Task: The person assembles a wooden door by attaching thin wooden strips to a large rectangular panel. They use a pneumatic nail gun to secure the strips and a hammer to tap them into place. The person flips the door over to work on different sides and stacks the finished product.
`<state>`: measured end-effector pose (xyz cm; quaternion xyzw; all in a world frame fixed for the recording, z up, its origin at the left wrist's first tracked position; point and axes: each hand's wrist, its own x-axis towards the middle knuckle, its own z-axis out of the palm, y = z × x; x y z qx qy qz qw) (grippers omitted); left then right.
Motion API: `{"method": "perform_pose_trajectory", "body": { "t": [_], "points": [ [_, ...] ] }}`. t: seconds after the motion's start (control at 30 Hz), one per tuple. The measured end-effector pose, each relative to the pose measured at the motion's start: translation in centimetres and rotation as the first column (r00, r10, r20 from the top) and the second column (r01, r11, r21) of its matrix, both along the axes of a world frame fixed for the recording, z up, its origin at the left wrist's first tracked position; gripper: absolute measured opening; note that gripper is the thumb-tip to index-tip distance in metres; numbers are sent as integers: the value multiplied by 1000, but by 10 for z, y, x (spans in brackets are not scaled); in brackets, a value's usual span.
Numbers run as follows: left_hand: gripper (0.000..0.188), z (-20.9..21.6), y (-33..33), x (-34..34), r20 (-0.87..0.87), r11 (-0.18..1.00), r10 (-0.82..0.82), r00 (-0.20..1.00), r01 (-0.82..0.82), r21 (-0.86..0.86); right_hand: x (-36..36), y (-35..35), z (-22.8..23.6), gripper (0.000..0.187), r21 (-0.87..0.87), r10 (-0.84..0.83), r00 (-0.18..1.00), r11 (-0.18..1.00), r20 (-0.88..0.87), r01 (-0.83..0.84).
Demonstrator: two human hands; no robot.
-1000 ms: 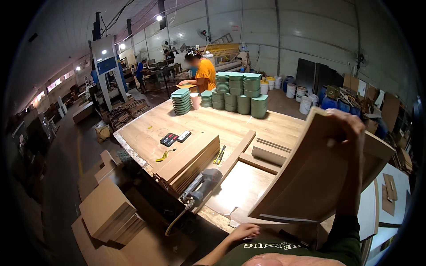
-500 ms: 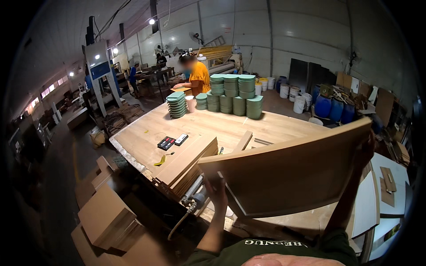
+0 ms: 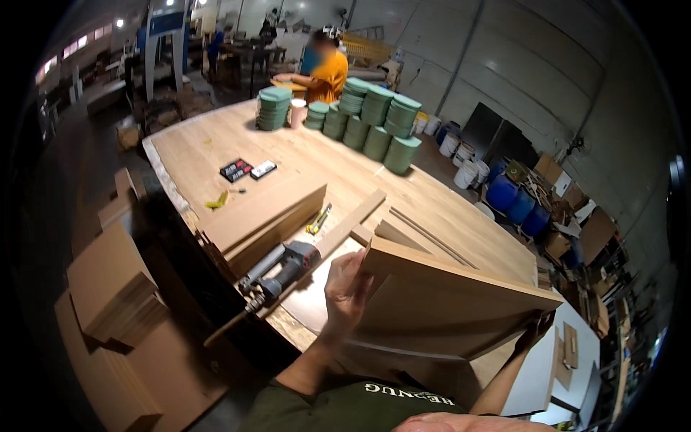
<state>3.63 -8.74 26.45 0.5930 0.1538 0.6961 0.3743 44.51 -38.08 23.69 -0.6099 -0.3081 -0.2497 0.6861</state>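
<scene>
A framed wooden panel (image 3: 446, 309) with a light edge strip is tilted up in front of me, over the near side of the worktable (image 3: 288, 155). My left hand (image 3: 345, 286) is closed on its left end, fingers partly behind the edge. At the far right corner, my right hand (image 3: 538, 327) grips the other end, mostly in shadow. Just left of my left hand a grey air-powered nail gun (image 3: 288, 270) with a hose lies near the table edge. Beside it are a yellow-handled tool (image 3: 318, 219) and a long wooden strip (image 3: 353, 227).
Stacked boards (image 3: 266, 219) lie on the table's left, near two small boxes (image 3: 236, 170). Green round-edged stacks (image 3: 374, 119) line the far side, where a person in orange (image 3: 330, 75) works. More boards (image 3: 111, 281) stand at lower left; white panels (image 3: 579, 353) lie at right.
The panel has come lower and nearer to me, its right end dropping with my right hand. My view has turned, and the nail gun now shows fully.
</scene>
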Motion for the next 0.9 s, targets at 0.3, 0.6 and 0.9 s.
{"method": "perform_pose_trajectory", "body": {
  "t": [0.3,0.6,0.9],
  "points": [
    [27,-15,-2,3,213,1000,-11,977,13,-6,32,-37,-7,67,-38,51,970,997,-237,-61],
    [39,-13,-2,-10,170,985,-170,971,170,13,13,-40,-1,68,2,117,956,993,-269,-121],
    [38,-3,-5,-12,62,980,-197,978,198,-17,33,-56,-17,73,1,148,971,989,-188,-151]
  ]
}}
